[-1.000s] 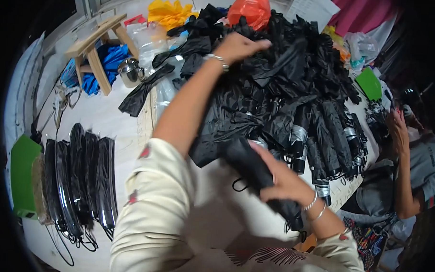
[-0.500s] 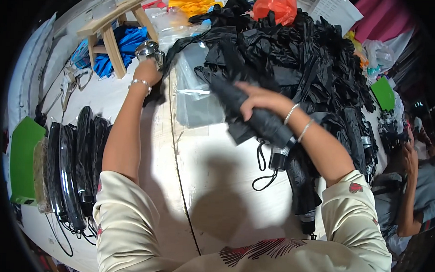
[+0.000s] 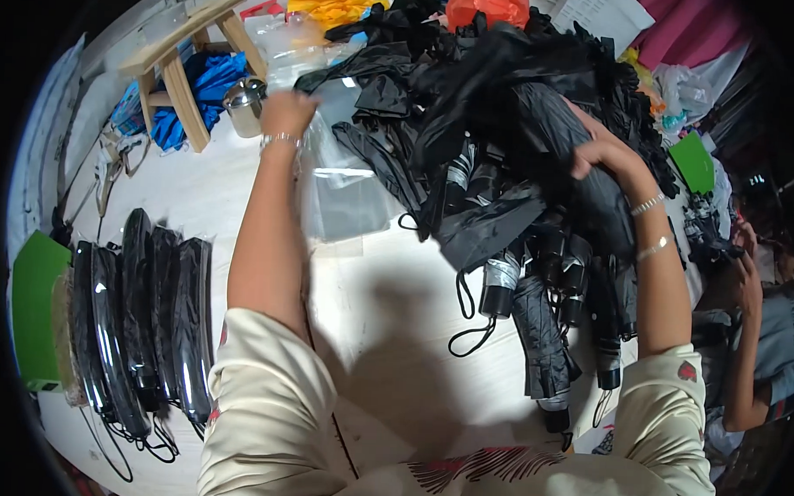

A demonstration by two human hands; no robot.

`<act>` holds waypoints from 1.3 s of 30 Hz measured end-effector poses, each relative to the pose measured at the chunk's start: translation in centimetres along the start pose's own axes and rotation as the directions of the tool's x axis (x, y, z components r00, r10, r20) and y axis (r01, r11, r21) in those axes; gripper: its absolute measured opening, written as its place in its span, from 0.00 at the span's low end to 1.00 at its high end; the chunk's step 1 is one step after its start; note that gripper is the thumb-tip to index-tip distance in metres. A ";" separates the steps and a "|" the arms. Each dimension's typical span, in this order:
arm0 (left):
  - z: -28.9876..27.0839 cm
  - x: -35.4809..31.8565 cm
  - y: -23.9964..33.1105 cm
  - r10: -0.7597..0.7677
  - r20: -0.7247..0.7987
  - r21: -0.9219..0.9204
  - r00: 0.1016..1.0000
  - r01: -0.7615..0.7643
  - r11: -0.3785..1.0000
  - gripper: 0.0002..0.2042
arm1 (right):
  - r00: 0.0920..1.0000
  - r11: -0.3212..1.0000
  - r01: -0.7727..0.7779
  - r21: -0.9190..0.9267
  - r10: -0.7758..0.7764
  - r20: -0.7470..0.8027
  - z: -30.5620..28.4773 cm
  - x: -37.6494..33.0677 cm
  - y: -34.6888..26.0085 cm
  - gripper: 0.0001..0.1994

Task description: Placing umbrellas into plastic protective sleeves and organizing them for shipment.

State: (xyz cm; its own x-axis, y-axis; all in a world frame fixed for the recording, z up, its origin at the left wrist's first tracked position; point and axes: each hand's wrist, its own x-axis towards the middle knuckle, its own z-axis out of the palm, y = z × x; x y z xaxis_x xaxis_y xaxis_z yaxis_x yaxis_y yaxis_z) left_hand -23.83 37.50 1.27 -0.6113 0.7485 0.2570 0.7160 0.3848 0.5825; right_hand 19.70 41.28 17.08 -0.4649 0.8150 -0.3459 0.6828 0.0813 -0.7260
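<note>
My left hand reaches far across the white table and pinches the top edge of a clear plastic sleeve, which hangs down flat toward me. My right hand is closed on a folded black umbrella, held over the right side of a big pile of black folded umbrellas. Several umbrella handles with wrist loops stick out of the pile's near edge. The sleeve looks empty.
A row of umbrellas in clear sleeves lies at the near left beside a green board. A wooden stool, blue cloth and metal cup stand at the far left. Another person sits at the right.
My right hand has carried the umbrella from the table's middle to the right, over the pile. My left hand has shifted right from beside the metal cup and holds the plastic sleeve up.
</note>
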 end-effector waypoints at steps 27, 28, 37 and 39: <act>2.8 -1.2 -0.3 0.042 0.243 0.068 0.969 -0.061 0.996 0.22 | 1.000 1.000 0.026 0.014 -0.026 0.005 14.1 14.3 -0.8 0.48; 2.9 -1.4 0.3 0.005 0.224 0.140 0.975 -0.038 0.989 0.22 | 0.990 0.994 -0.006 -0.110 -0.010 -0.143 12.8 15.0 -0.4 0.48; -2.7 -1.3 -2.0 -0.061 -0.079 0.194 0.995 0.076 0.978 0.16 | 0.891 0.874 0.446 0.190 -0.415 -0.183 7.8 3.5 -3.2 0.37; -8.0 -3.8 -0.3 -0.026 -0.033 0.136 0.999 0.031 0.990 0.18 | 0.884 0.866 0.461 0.196 -0.428 -0.189 8.0 -1.5 -4.9 0.38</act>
State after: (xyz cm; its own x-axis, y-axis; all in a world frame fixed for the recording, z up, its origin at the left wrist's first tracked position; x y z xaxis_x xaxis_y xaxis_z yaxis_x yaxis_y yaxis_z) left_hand -24.39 30.22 6.33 -0.6409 0.7197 0.2672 0.7361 0.4772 0.4801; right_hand 12.55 35.04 16.36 -0.5969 0.7938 0.1170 0.2666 0.3337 -0.9042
